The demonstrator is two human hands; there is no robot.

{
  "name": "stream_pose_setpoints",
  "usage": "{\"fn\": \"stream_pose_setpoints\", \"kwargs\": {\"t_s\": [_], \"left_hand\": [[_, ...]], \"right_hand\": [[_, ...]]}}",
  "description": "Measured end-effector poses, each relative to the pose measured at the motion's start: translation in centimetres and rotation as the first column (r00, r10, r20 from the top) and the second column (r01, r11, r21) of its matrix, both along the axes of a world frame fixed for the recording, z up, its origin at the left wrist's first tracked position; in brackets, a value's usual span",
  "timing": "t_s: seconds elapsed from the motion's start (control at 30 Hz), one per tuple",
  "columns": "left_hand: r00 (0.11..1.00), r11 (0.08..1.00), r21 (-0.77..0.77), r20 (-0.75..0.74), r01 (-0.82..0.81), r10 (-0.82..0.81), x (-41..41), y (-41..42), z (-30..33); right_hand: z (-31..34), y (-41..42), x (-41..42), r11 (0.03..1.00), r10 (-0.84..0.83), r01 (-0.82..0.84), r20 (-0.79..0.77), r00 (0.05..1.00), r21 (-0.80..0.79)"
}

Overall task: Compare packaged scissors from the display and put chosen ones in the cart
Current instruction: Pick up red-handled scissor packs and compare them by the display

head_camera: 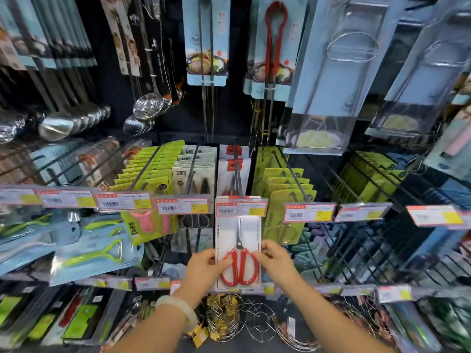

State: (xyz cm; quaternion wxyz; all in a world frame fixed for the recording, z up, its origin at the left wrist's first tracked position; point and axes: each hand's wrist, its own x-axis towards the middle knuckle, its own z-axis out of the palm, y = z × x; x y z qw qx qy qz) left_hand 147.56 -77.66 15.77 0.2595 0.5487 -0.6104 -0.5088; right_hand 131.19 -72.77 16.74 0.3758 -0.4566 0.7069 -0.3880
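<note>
**Status: first pack in hand, comparison barely begun, cart not in view**

1. Near field. My left hand (204,266) and right hand (274,256) both hold one scissors pack (238,247). The left grip is closed on the pack's left edge, with the thumb across the front over a red handle loop. The right grip pinches the right edge with curled fingers. A pale bracelet (175,308) sits on my left wrist.

2. The pack. It is a white card under clear plastic, upright, blades pointing up and red handles at the bottom. Its top edge lies at or behind the price tag (240,208). I cannot tell whether the pack still hangs on the peg (237,171) or is already lifted clear.

3. Middle field. More packs of the same kind (233,174) hang farther back on that peg. The black-handled packs (196,179) hang on the peg just to the left. Green-card packs (285,189) hang to the right.

4. Far field. Packaged tongs (274,47) and ladles (147,105) hang on the upper wall.

5. Progress, as a judgement. One candidate is selected for inspection. Nothing is shown as placed in a cart. Remaining: free the pack, check it against a neighbouring type, and load the chosen ones.
</note>
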Motion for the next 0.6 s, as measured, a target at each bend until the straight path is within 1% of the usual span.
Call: {"fn": "stream_pose_setpoints", "kwargs": {"t_s": [0.13, 0.2, 0.27, 0.3, 0.37, 0.43, 0.47, 0.53, 0.6], "left_hand": [[0.998, 1.0, -0.005, -0.057, -0.009, 0.009, 0.2, -0.2, -0.4], [0.999, 0.999, -0.031, -0.027, -0.028, 0.027, 0.0, -0.5, -0.3], [0.999, 0.999, -0.008, 0.012, -0.048, 0.048, -0.3, -0.8, -0.4], [0.996, 0.998, 0.026, 0.064, -0.059, 0.057, -0.4, -1.0, -0.8], [0.968, 0.997, 0.072, 0.249, -0.038, 0.019, -0.8, -1.2, -2.0], [0.905, 0.992, 0.113, 0.413, 0.06, -0.102, -1.5, -0.9, -3.3], [0.856, 0.983, 0.129, 0.485, 0.129, -0.176, -2.1, -0.4, -3.9], [0.73, 0.949, 0.129, 0.613, 0.287, -0.304, -3.9, 0.9, -4.1], [0.566, 0.879, 0.076, 0.738, 0.472, -0.368, -6.3, 2.2, -3.6]], "right_hand": [[-0.4, -0.3, 0.4, 0.999, -0.04, 0.04, 0.041, 0.998, 0.003], [-0.7, -0.7, 0.6, 0.998, -0.065, 0.065, 0.019, 0.998, 0.002], [-0.8, -1.0, 0.7, 0.995, -0.096, 0.097, -0.043, 0.994, 0.01], [-0.9, -1.1, 0.7, 0.994, -0.106, 0.108, -0.079, 0.991, 0.028], [-1.3, -0.9, 0.4, 0.987, -0.107, 0.125, -0.158, 0.982, 0.105], [-1.9, 0.0, -0.3, 0.978, -0.059, 0.103, -0.236, 0.97, 0.182], [-2.4, 0.6, -0.8, 0.972, -0.031, 0.092, -0.27, 0.962, 0.216], [-3.2, 2.3, -2.2, 0.954, 0.028, 0.082, -0.358, 0.933, 0.289], [-4.0, 4.4, -4.1, 0.933, 0.097, 0.088, -0.48, 0.872, 0.349]]}}
